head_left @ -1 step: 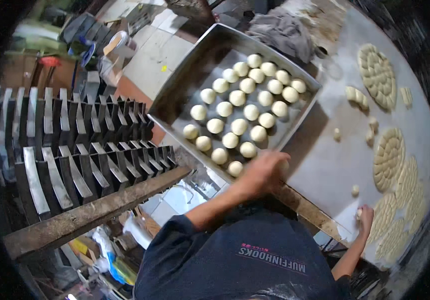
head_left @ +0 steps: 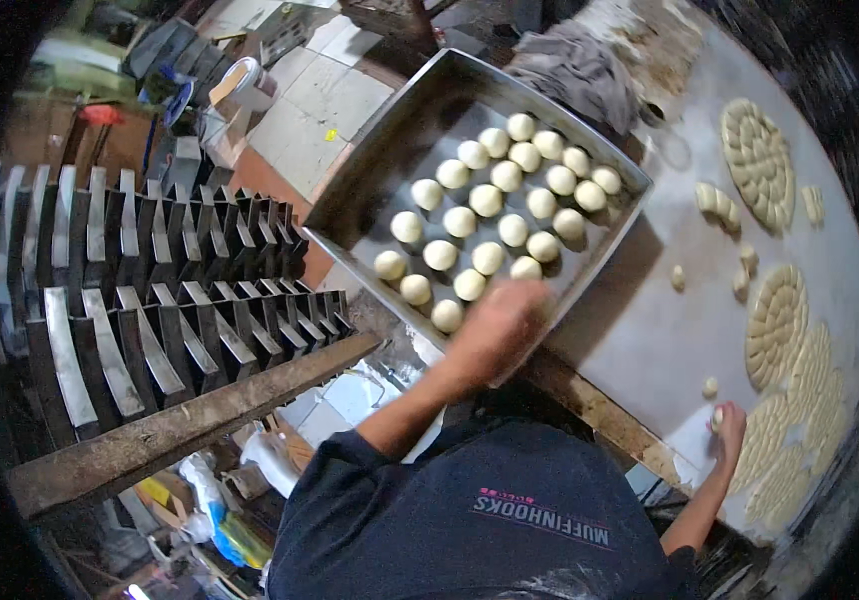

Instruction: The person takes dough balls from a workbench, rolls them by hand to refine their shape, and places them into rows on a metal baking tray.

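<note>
Grey metal sheeting covers the desk (head_left: pixel 650 340), dusted with flour, with a worn wooden edge at its 7 o'clock side. Pale floor tiles (head_left: pixel 335 100) show at 11 o'clock, and rows of empty dark baking tins (head_left: pixel 150 290) are stacked at 9 o'clock behind a wooden beam (head_left: pixel 190 425). A rectangular steel tray (head_left: pixel 370 190) sits tilted at 12 o'clock, holding about nineteen round dough balls (head_left: pixel 487 200) in four slanting rows. A grey cloth (head_left: pixel 580 70) lies at its 1 o'clock corner. Along the desk's 3 o'clock side lie about five flat round discs of portioned dough (head_left: pixel 758 160), with a few loose pieces near them. The left hand (head_left: pixel 498 325) hovers blurred over the tray's near corner; whether its fingers are closed on a ball cannot be told. The right hand (head_left: pixel 728 425), at 5 o'clock, has its fingers curled round a small dough piece (head_left: pixel 717 418) on the desk
</note>
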{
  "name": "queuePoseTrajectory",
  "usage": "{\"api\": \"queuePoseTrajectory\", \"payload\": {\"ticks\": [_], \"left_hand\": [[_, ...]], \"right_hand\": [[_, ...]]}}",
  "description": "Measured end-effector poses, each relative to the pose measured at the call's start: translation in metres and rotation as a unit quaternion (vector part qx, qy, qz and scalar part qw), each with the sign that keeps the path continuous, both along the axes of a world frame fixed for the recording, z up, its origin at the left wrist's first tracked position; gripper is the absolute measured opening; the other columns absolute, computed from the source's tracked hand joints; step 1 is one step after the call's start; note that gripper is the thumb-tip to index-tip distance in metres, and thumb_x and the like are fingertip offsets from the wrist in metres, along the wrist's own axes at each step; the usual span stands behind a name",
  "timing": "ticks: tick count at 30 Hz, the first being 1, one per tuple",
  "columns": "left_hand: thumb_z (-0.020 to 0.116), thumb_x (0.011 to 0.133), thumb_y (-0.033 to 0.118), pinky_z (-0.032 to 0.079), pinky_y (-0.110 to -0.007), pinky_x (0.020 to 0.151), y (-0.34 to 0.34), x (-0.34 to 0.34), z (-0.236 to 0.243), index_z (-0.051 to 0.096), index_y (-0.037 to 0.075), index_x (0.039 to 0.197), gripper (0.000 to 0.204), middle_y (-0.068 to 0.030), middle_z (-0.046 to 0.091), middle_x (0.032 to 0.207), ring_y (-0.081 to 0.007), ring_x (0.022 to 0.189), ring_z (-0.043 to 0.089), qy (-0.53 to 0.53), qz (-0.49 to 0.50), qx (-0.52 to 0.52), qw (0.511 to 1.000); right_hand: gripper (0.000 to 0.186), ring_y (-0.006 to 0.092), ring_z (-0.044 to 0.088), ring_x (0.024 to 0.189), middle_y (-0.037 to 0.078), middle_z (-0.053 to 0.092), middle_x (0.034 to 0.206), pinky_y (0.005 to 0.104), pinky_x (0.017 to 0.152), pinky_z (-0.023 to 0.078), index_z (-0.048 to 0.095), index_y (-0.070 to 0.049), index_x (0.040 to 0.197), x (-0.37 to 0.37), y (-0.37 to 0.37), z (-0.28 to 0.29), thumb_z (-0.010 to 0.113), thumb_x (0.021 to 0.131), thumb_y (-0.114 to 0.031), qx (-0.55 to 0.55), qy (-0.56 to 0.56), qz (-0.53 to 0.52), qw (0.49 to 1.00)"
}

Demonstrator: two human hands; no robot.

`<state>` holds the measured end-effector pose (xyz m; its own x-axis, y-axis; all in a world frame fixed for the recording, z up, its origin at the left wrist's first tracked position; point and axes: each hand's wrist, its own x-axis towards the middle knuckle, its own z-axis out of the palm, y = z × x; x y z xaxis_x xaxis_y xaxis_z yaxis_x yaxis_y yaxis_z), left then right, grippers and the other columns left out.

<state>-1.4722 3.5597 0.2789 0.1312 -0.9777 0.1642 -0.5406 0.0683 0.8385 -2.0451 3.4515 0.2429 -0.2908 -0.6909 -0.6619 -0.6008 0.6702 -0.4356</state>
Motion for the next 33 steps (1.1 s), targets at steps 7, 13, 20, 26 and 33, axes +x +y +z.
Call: {"api": "queuePoseTrajectory", "payload": {"ticks": [7,13,20,26,33], "left_hand": [[0.072,0.078,0.016,0.036,-0.058,0.098,0.048,0.264,-0.012,0.067,0.013,0.116,0.038,-0.0087,0.069,0.108,-0.0289,0.106,0.067,-0.388,0.26,0.247,0.849],[0.069,0.08,0.011,0.034,-0.058,0.105,0.053,0.269,-0.003,0.051,0.009,0.141,0.064,-0.0143,0.061,0.129,-0.0329,0.123,0.058,-0.341,0.224,0.215,0.887],[0.075,0.08,0.014,0.045,-0.044,0.1,0.017,0.166,0.057,0.057,0.004,0.133,0.056,-0.0165,0.065,0.116,-0.032,0.112,0.062,-0.177,0.29,0.091,0.936],[0.083,0.079,0.022,0.05,-0.041,0.096,-0.158,-0.055,0.073,0.06,0.0,0.127,0.057,-0.0172,0.066,0.12,-0.0297,0.112,0.064,0.037,-0.128,-0.007,0.991],[0.082,0.076,0.021,0.05,-0.045,0.097,-0.416,-0.144,-0.109,0.051,0.004,0.138,0.072,-0.0225,0.058,0.135,-0.0402,0.118,0.058,-0.089,-0.091,0.034,0.991]], "right_hand": [[0.03,0.0325,0.068,0.099,0.02,0.067,0.108,0.0399,0.088,0.054,0.064,0.0,0.118,0.498,-0.012,0.084,0.065,0.089,-0.009,-0.409,-0.26,0.484,0.728],[0.038,0.0353,0.059,0.116,0.018,0.062,0.119,0.0453,0.102,0.047,0.061,-0.001,0.117,0.681,0.036,0.023,0.073,0.083,-0.014,-0.389,-0.361,0.635,0.561],[0.024,0.0355,0.065,0.103,0.015,0.068,0.099,0.0449,0.097,0.05,0.067,-0.002,0.101,0.48,-0.023,0.028,0.07,0.078,-0.008,-0.527,-0.228,0.456,0.68],[0.01,0.0314,0.06,0.085,0.012,0.062,0.089,0.0404,0.079,0.049,0.061,-0.003,0.089,0.18,-0.052,0.017,0.067,0.087,-0.011,-0.605,0.101,0.063,0.787],[0.008,0.0245,0.055,0.072,0.011,0.055,0.08,0.0352,0.066,0.047,0.059,-0.002,0.087,0.017,0.053,-0.061,0.066,0.087,-0.006,-0.537,0.093,-0.03,0.838]]}}
